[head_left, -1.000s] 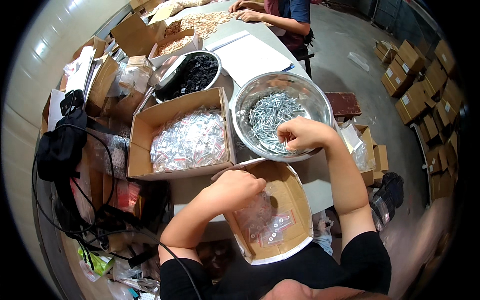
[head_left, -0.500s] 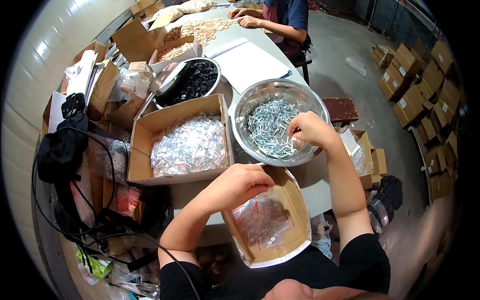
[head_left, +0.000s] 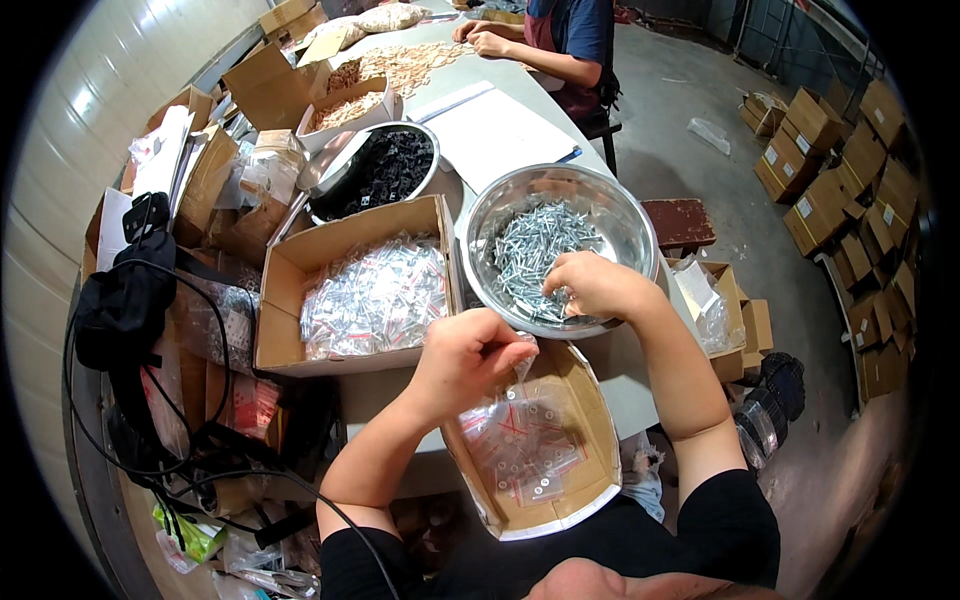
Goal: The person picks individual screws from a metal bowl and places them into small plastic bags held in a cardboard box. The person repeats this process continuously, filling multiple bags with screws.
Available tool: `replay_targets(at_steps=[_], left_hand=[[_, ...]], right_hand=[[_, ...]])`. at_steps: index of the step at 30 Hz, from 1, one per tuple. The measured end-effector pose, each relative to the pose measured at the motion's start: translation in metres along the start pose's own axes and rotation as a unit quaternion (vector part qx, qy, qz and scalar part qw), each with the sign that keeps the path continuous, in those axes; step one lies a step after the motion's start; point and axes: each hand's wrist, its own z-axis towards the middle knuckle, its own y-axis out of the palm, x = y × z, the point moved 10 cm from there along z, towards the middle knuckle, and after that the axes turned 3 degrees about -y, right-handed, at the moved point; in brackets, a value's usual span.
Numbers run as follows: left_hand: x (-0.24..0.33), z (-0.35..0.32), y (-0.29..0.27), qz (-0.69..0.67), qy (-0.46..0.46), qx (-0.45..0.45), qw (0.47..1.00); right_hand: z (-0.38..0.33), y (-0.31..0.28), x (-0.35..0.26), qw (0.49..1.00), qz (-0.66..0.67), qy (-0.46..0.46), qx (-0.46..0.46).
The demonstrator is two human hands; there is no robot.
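Observation:
My left hand [head_left: 468,362] is closed, its thumb and fingertips pinching a small clear plastic bag [head_left: 524,362] over the far end of a shallow cardboard tray [head_left: 592,440]. Inside the tray lie several small clear bags [head_left: 520,440] with red lines, holding small round pale pieces. My right hand [head_left: 598,286] reaches over the near right rim of a steel bowl [head_left: 628,215], fingers curled together above the metal screws [head_left: 540,245]. What those fingers hold is hidden. Left of the bowl, an open cardboard box [head_left: 350,212] is filled with packed clear bags [head_left: 375,295].
Behind the box stands a metal bowl of black parts [head_left: 390,165]. White paper [head_left: 510,130] lies beyond the screw bowl. A co-worker's hands [head_left: 485,38] rest near a pile of tan pieces [head_left: 415,60]. Cables [head_left: 180,465] hang at left; a red-brown stool [head_left: 678,221] stands right.
My right hand has moved left and nearer to me within the bowl. The left hand has turned and raised slightly, and the little bag at its fingertips now shows more.

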Motion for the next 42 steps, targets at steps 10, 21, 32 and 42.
replay_targets(at_steps=[10, 21, 32, 42], left_hand=[[-0.009, 0.002, 0.004, -0.123, -0.036, -0.028, 0.991], [-0.015, -0.001, 0.017, -0.214, -0.071, -0.104, 0.969], [-0.043, -0.005, 0.053, -0.269, -0.146, -0.129, 0.943], [-0.06, -0.006, 0.065, -0.208, -0.152, -0.121, 0.959]], right_hand=[[0.006, 0.003, 0.001, 0.999, -0.044, 0.012, -0.02], [-0.003, -0.023, 0.004, 0.985, 0.173, 0.022, 0.011], [-0.005, -0.024, -0.008, 0.864, 0.502, 0.013, -0.028], [-0.016, -0.036, -0.098, 0.943, 0.277, -0.184, 0.013]])
